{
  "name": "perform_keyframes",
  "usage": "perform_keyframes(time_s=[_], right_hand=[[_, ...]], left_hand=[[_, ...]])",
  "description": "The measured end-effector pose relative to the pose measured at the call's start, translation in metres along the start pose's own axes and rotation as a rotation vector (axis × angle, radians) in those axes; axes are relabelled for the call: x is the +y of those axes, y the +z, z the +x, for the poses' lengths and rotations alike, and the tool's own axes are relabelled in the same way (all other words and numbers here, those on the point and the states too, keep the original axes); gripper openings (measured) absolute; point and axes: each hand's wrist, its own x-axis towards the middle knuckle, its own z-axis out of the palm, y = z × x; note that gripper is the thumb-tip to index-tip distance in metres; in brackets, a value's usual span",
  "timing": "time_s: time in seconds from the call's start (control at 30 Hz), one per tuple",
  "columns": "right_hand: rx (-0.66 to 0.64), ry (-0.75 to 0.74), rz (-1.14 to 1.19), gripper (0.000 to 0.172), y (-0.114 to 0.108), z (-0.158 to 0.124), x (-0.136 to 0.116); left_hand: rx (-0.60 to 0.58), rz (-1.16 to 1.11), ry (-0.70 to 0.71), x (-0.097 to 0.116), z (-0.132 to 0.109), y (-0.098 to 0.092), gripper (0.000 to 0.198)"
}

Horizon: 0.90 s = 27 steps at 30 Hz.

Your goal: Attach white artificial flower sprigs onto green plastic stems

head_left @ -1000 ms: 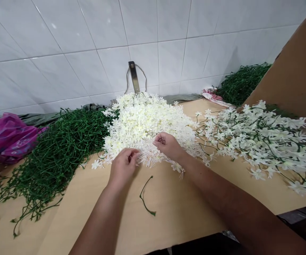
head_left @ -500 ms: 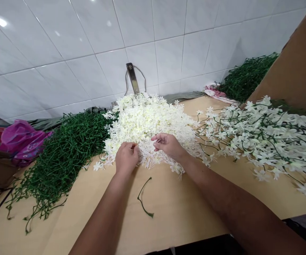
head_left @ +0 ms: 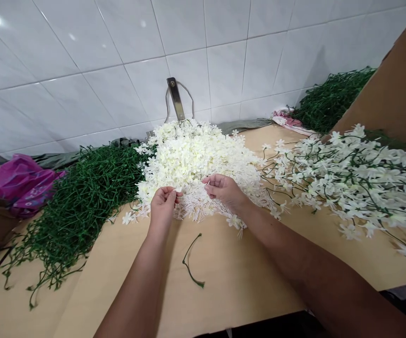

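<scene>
A heap of white artificial flowers lies in the middle of the table, its thin white stalks towards me. At its front left edge my left hand is closed, thumb against fingers; what it pinches is too small to make out. My right hand is over the front of the heap, thumb and fingertips drawn together, and whatever lies between them does not show clearly. One loose green plastic stem rests on the tabletop between my forearms.
Green stems are piled to the left, beside a magenta plastic bag. White flowers on green stems spread across the right. Behind them are more green stems and a cardboard panel. A metal strip leans against the tiled wall.
My left hand has shifted slightly left, away from my right hand, and its fingertips show more. My right hand has hardly moved. The loose stem lies as before.
</scene>
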Motion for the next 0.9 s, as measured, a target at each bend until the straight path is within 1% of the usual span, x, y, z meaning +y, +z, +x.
perform_keyframes(time_s=[0.13, 0.23, 0.37, 0.5, 0.67, 0.73, 0.8, 0.9], right_hand=[[0.023, 0.094, 0.089, 0.025, 0.002, -0.003, -0.007], [0.000, 0.131, 0.096, 0.030, 0.003, -0.006, -0.011], [-0.036, 0.115, 0.024, 0.029, 0.007, -0.006, -0.008], [-0.056, 0.069, -0.057, 0.027, 0.012, -0.008, -0.007], [-0.106, 0.099, -0.119, 0.025, 0.019, -0.013, -0.011], [-0.101, 0.079, -0.129, 0.024, 0.018, -0.013, -0.011], [-0.075, 0.037, -0.113, 0.023, 0.014, -0.010, -0.009], [0.018, -0.013, -0.060, 0.019, 0.008, -0.006, -0.009]], left_hand=[[-0.072, -0.103, -0.068, 0.004, -0.005, 0.001, 0.022], [-0.098, -0.130, -0.097, 0.006, -0.007, 0.002, 0.023], [-0.152, -0.155, -0.161, 0.007, -0.014, 0.007, 0.026], [-0.230, -0.123, -0.137, 0.008, -0.019, 0.013, 0.029], [-0.205, -0.126, -0.168, 0.006, -0.019, 0.014, 0.029], [-0.192, -0.132, -0.180, 0.004, -0.017, 0.013, 0.028], [-0.189, -0.123, -0.175, 0.003, -0.016, 0.010, 0.026], [-0.162, -0.083, -0.140, 0.003, -0.014, 0.007, 0.024]])
